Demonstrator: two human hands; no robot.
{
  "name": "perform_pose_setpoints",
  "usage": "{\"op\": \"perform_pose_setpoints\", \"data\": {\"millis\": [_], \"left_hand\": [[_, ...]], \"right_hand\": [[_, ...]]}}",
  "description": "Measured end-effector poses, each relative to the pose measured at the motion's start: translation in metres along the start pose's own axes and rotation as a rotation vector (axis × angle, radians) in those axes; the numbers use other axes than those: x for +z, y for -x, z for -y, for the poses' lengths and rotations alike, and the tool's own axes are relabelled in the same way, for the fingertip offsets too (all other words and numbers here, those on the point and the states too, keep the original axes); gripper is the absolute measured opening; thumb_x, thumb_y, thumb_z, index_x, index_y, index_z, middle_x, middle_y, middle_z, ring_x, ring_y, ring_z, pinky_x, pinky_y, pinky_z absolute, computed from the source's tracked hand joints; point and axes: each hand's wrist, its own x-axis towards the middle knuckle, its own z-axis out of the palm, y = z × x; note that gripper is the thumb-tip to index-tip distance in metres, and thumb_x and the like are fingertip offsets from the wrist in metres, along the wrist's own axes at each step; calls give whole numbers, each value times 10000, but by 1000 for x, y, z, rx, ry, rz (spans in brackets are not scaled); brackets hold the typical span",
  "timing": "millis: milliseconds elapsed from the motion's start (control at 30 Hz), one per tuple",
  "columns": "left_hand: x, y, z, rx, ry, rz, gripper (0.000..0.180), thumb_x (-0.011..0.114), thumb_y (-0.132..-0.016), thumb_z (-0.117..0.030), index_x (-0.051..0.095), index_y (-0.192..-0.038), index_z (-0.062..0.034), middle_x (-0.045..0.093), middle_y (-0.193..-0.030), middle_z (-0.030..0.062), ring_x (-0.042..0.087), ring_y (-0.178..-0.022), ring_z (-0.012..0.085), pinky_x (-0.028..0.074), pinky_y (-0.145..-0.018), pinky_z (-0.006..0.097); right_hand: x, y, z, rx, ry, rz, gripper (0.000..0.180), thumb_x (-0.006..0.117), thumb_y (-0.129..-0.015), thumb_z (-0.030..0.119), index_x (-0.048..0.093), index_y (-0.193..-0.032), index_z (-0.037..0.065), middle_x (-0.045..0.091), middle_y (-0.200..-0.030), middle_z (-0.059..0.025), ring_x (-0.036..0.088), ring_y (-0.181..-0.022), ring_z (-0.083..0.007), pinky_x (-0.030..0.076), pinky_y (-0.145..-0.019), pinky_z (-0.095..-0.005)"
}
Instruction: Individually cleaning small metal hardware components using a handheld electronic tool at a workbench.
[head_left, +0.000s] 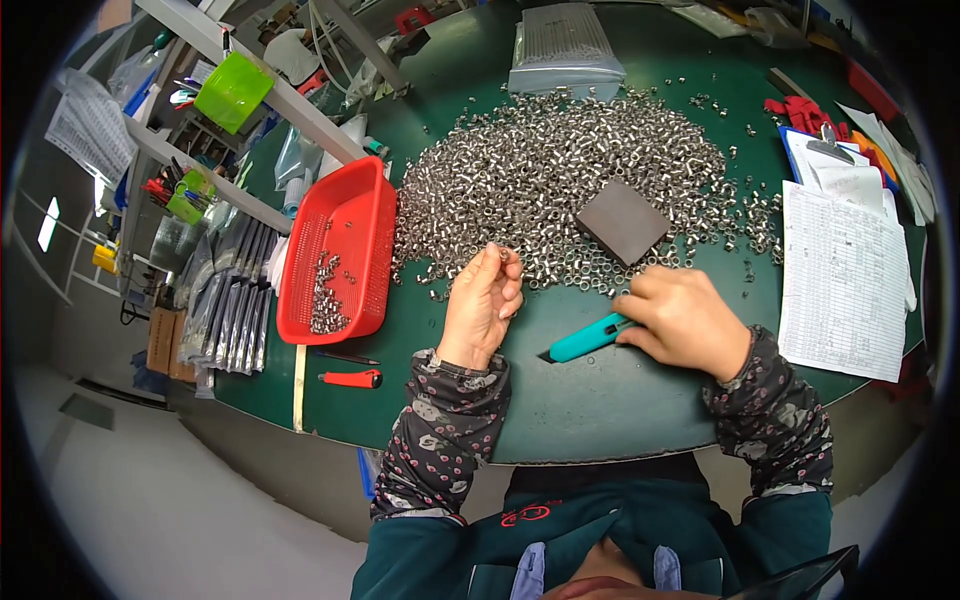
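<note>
A dark green round table [600, 400] fills the view, with metal shelving at the far left and a grey floor below. A wide heap of small metal rings [560, 170] is spread over the far middle of the table, and a dark flat block [622, 222] lies on its near right edge. The left hand [482, 305] is raised at the near edge of the heap, its fingers pinched on a single small ring [505, 254]. The right hand [685, 318] is closed round a teal cutter-like tool [590, 338], which rests low on the table. The pinched ring could be dropped back into the heap if the grip slackened, and loose rings near the tool could be swept off the near rim by the sleeve. To the left, a red plastic basket [355, 215] holds a few rings. A clear packet of rod-like parts [565, 45] lies at the far side. At the right, white printed sheets [840, 285] and a clipboard [830, 150] are laid. A red-handled knife [352, 379] lies at the near left.
</note>
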Motion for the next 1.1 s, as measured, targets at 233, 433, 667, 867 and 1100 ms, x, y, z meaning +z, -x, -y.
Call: {"op": "perform_pose_setpoints", "data": {"millis": [233,433,667,867,1100], "left_hand": [[0,1,1,62,-58,6,207,440,-870,-245,498,-896,-48,515,-759,39,410,-525,55,289,-357,146],[6,1,0,146,-208,1,191,462,-850,-88,491,-1034,-45,552,-849,53,438,-565,40,296,-370,123],[12,4,-1,185,-349,-4,196,481,-821,-53,497,-1015,-28,557,-848,47,428,-563,19,315,-383,120],[14,5,0,225,-482,-39,181,510,-800,-43,509,-981,-27,554,-800,18,437,-577,15,318,-400,130],[14,9,5,318,-685,-14,157,528,-792,-40,516,-948,-25,530,-777,-12,446,-598,11,318,-416,131]], "right_hand": [[-2,-1,2,14,-80,-103,208,663,-612,181,551,-738,59,473,-640,-48,508,-643,-222,413,-527,-333],[-5,-5,-4,130,-123,-303,209,662,-626,167,575,-778,53,501,-645,-61,509,-602,-235,409,-511,-333],[-2,-4,-5,300,-148,-345,197,658,-635,175,583,-763,45,526,-639,-80,525,-594,-253,413,-520,-340],[2,-4,-6,423,-204,-290,213,640,-657,225,597,-761,44,563,-679,-94,552,-628,-270,422,-542,-355],[7,-2,-6,456,-273,-212,237,640,-660,250,606,-777,46,569,-683,-98,556,-637,-281,426,-559,-372]]}}
